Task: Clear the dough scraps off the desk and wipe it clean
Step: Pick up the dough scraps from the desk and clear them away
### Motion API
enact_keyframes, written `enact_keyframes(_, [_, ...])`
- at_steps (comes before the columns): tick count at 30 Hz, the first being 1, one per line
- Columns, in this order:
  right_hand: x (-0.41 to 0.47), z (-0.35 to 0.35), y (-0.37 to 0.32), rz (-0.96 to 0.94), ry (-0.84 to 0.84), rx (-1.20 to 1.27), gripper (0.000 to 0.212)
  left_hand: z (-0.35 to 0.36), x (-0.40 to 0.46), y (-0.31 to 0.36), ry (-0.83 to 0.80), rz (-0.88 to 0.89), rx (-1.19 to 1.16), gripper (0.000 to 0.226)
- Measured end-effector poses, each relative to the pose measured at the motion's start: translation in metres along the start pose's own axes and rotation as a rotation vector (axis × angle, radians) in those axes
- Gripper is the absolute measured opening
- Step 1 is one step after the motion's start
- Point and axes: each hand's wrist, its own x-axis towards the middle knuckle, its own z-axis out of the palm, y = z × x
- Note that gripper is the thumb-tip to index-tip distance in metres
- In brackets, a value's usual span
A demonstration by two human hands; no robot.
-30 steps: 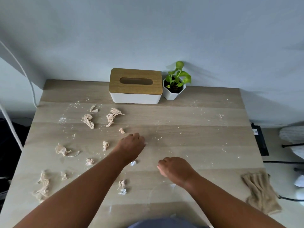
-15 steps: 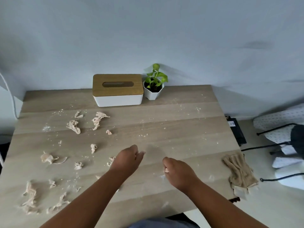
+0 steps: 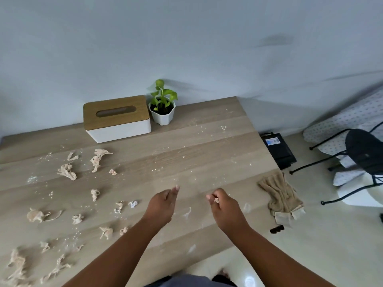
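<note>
Several beige dough scraps (image 3: 97, 159) lie scattered over the left half of the wooden desk (image 3: 199, 150), with flour specks around them. A beige cloth (image 3: 278, 192) lies crumpled at the desk's right edge. My left hand (image 3: 162, 204) hovers over the desk's middle, fingers curled with nothing visible in it. My right hand (image 3: 224, 206) is beside it, to the right, fingers pinched on a small dough scrap (image 3: 216, 200). A thin scrap (image 3: 187, 213) lies between my two hands.
A tissue box (image 3: 117, 119) with a wooden lid and a small potted plant (image 3: 162, 104) stand at the back against the wall. On the floor to the right are a black box (image 3: 278, 150) and a black chair (image 3: 364, 154).
The view has swung to the right and the desk appears rotated. My left hand has left the scraps and drawn in beside my right hand, which has lifted a little.
</note>
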Motion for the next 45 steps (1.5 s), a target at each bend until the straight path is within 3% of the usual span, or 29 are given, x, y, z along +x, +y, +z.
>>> enact_keyframes(5, [-0.011, -0.026, 0.018, 0.141, 0.087, 0.124, 0.031, 0.041, -0.011, 0.025, -0.048, -0.13, -0.286, 0.057])
enact_keyframes(8, [-0.025, -0.043, 0.035, 0.241, 0.091, 0.275, 0.034, 0.07, -0.023, 0.039, -0.052, -0.125, -0.267, 0.053])
enact_keyframes(13, [-0.058, -0.075, 0.072, 0.456, 0.086, 0.806, 0.029, 0.117, -0.047, 0.064, -0.06, -0.056, -0.159, 0.046])
enact_keyframes(20, [-0.099, -0.121, 0.124, 0.538, 0.052, 1.018, 0.011, 0.181, -0.073, 0.083, -0.14, -0.092, -0.126, 0.037])
enact_keyframes(28, [-0.135, -0.145, 0.193, 0.713, 0.022, 1.117, 0.019, 0.267, -0.098, 0.091, -0.295, -0.118, -0.04, 0.035])
enact_keyframes(34, [-0.152, -0.15, 0.236, 0.836, 0.156, 1.235, 0.019, 0.307, -0.112, 0.095, -0.421, -0.117, 0.05, 0.032])
enact_keyframes(45, [-0.158, -0.165, 0.27, 0.838, 0.209, 1.129, 0.028, 0.357, -0.086, 0.107, -0.542, -0.138, 0.09, 0.036])
